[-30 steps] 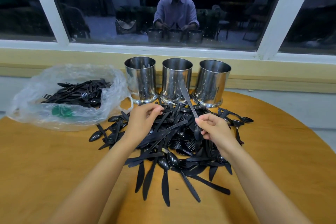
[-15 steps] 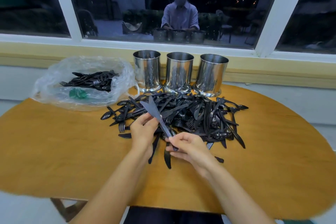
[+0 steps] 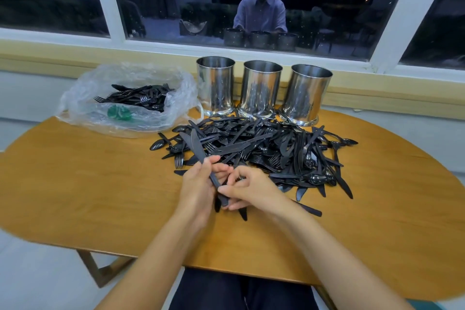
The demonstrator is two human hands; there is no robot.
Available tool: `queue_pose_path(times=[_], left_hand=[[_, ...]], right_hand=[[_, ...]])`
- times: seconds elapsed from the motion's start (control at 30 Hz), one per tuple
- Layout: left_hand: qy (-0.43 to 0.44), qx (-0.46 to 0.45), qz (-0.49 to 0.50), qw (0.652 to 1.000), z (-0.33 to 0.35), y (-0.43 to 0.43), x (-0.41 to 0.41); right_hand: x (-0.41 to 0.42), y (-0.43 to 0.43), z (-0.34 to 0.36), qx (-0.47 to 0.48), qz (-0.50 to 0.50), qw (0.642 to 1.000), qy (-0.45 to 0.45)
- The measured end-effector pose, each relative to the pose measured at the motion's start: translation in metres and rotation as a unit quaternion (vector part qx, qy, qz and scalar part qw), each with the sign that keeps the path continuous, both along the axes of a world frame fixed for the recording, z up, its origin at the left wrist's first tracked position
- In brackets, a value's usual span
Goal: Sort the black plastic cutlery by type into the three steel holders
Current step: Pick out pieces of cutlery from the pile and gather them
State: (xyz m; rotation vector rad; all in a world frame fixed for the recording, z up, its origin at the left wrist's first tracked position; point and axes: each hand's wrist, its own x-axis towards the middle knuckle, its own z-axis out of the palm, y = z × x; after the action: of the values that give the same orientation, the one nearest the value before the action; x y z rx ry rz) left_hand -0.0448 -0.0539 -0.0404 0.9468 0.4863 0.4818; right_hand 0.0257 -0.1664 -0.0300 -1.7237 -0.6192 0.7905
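Note:
A big heap of black plastic cutlery (image 3: 266, 151) lies in the middle of the wooden table (image 3: 88, 184). Behind it stand three steel holders in a row: left (image 3: 216, 84), middle (image 3: 262, 88), right (image 3: 308, 93). At the near edge of the heap my left hand (image 3: 198, 187) grips a black knife (image 3: 198, 148) by its handle, blade pointing up and to the left. My right hand (image 3: 249, 190) pinches the lower end of the same knife's handle, fingers curled. The insides of the holders are hidden.
A clear plastic bag (image 3: 125, 103) with more black cutlery sits at the back left of the table. A window sill and a dark window run behind the holders. Bare wood lies to the left and right of the heap.
The knife, held up by my right hand near the holders, has come down toward me. My left hand has taken its handle, and both hands now hold it at the heap's near edge.

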Motion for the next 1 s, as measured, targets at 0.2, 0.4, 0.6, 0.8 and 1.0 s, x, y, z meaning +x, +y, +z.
queue_pose_path(times=[0.2,0.4,0.6,0.8,1.0], left_hand=[[0.057,-0.021,0.033,0.998,-0.003,0.024,-0.001],[0.069,-0.033,0.019,0.997,-0.014,0.027,-0.003],[0.076,-0.050,0.026,0.996,-0.017,0.027,-0.001],[0.057,-0.081,0.033,0.995,-0.015,0.021,0.008],[0.056,-0.067,0.030,0.996,-0.013,0.011,0.019]], right_hand=[[0.101,0.012,0.015,-0.128,-0.132,0.913,-0.365],[0.145,0.021,0.004,-0.377,-0.005,0.777,-0.505],[0.157,0.024,0.008,-0.360,-0.030,0.736,-0.573],[0.117,0.005,0.029,-0.125,-0.169,0.895,-0.395],[0.026,0.017,0.010,-0.054,-0.030,0.985,-0.160]])
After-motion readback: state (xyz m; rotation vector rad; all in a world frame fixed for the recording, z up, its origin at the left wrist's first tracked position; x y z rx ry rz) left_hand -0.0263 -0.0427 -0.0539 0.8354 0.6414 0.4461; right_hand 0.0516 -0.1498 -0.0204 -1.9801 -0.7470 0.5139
